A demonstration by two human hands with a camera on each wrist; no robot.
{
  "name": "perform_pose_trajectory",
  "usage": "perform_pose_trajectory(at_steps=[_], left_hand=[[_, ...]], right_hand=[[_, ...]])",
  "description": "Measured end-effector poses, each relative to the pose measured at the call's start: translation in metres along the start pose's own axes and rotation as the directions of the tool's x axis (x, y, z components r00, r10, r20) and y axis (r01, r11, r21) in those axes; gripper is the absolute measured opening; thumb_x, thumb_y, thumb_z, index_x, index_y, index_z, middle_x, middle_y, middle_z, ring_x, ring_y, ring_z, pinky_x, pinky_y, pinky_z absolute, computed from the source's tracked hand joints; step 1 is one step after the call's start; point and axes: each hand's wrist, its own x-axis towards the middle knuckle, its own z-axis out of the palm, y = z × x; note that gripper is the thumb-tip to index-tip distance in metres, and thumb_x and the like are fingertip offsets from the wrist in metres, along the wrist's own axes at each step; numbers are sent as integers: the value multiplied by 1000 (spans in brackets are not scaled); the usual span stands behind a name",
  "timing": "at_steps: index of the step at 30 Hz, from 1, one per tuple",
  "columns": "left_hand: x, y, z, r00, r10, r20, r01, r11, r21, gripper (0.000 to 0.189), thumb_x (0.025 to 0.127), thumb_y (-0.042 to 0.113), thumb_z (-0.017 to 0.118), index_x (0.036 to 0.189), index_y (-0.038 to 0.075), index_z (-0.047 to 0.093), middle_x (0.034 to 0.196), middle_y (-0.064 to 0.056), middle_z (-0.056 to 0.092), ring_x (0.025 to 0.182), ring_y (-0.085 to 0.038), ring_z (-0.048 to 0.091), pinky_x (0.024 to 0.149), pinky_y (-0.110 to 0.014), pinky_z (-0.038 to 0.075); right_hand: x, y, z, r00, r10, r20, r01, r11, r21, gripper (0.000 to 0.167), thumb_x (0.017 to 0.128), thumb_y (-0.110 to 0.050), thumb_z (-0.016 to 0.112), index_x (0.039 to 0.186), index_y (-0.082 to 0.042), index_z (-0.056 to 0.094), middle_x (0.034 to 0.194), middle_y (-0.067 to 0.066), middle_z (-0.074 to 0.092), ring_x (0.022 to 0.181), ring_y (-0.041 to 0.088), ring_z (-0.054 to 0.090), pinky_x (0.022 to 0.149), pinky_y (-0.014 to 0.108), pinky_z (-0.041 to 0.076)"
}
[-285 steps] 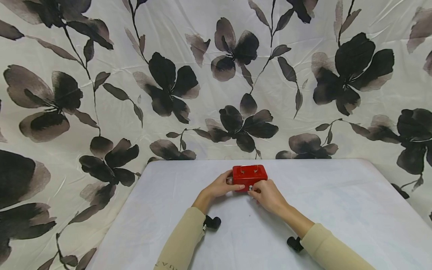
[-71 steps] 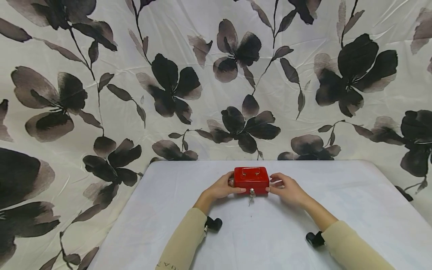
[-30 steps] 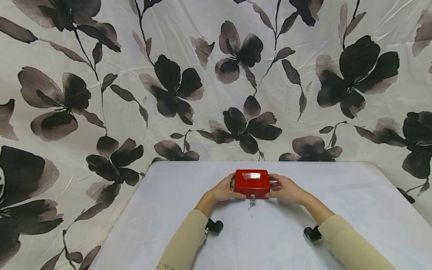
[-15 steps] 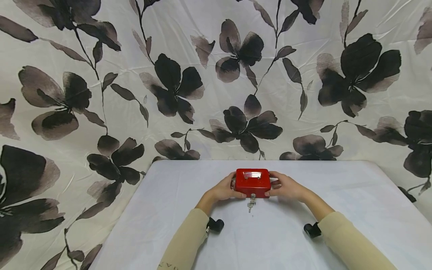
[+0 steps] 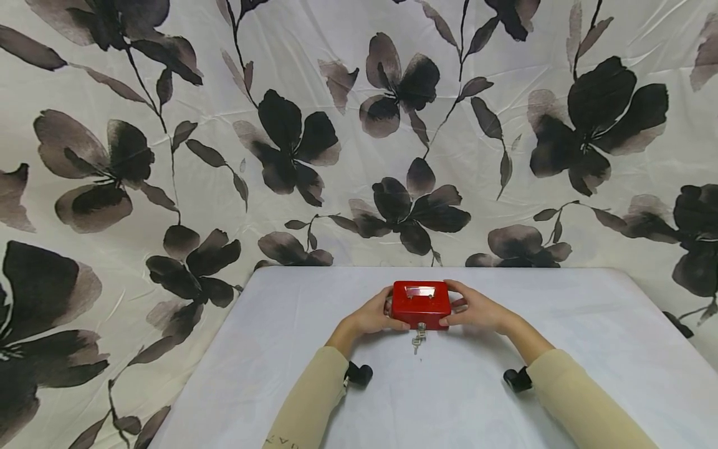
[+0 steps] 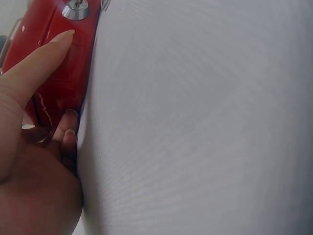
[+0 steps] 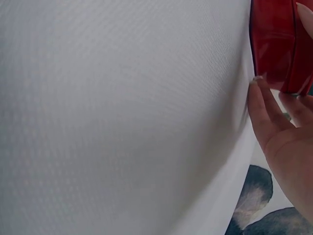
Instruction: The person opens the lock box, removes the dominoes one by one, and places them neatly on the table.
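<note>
Red box — underside hidden

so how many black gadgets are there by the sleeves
2. One black gadget is at the left cuff; a second gadget is at the right cuff. Both sit nearer the viewer than the red box. No others show.

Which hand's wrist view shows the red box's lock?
The left hand: the silver lock shows just past its thumb. For the right hand, part of the red box shows but no lock.
</note>
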Motion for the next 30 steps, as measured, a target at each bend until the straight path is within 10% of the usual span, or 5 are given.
perform_pose_trajectory(at_steps=[30], left_hand=[[0,-1,-1,1000,23,19,-23,1000,-17,98,79,24,91,157,13,33,145,-1,54,130,-22,48,117,-54,34]], right_hand=[[1,0,-4,1000,4,-11,-4,1000,-11,90,88,-36,80,158,-8,32,156,20,42,132,42,50,98,58,50]])
